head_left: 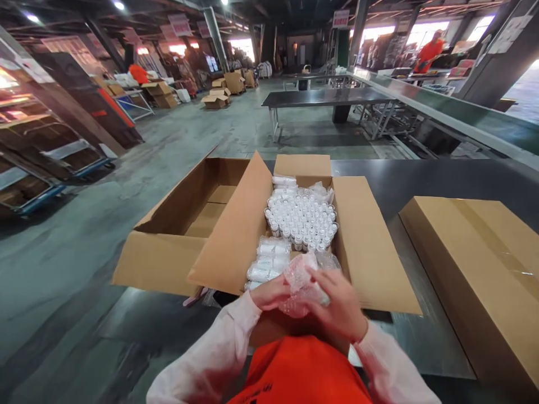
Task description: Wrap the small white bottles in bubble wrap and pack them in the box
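My left hand (273, 293) and my right hand (339, 307) are both closed around a crumpled piece of clear bubble wrap (300, 273) with something white inside, held just in front of my chest. Right beyond them stands an open cardboard box (366, 241) packed with several small white bottles (302, 217) and bubble-wrapped bundles (269, 261). What the wrap holds is too hidden to name.
An empty open cardboard box (168, 247) sits to the left, touching the full one. A closed taped box (480, 269) lies on the dark table (442, 179) at the right. Farther off are another table (324, 98), a conveyor (446, 109), shelving carts (37, 163) and a person in orange (429, 51).
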A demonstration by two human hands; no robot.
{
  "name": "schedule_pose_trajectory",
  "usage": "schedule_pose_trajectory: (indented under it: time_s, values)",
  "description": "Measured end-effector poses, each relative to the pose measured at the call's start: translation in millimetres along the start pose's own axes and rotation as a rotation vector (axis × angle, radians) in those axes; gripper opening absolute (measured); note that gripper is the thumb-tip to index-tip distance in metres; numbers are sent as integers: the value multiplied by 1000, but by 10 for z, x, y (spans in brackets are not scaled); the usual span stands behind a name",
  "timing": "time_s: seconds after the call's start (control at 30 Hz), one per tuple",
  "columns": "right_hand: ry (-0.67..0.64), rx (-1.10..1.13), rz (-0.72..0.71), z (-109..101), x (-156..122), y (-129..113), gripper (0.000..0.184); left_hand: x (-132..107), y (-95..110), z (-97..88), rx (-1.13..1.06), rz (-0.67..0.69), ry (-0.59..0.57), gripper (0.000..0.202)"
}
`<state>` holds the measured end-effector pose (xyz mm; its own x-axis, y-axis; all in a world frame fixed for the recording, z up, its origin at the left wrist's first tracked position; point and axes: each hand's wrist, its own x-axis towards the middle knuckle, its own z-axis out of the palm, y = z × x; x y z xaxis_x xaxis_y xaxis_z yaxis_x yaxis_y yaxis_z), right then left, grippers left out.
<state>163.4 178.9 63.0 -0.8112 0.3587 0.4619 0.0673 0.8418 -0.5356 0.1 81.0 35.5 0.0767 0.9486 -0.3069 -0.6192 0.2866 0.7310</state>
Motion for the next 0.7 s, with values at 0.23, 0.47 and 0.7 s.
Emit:
schedule_pose_trajectory:
  time_s: [0.23, 0.47, 0.7]
  values:
    - [-759, 664, 215, -263, 328, 591, 70, -290, 652, 254, 340, -159, -297, 68]
    - [-245, 903, 605, -146, 30, 607, 42, -581, 881, -113, 138, 447, 340, 82]
    - [-43, 824, 686, -139, -15, 358, 55, 66, 1, 20, 259, 288, 178, 49]
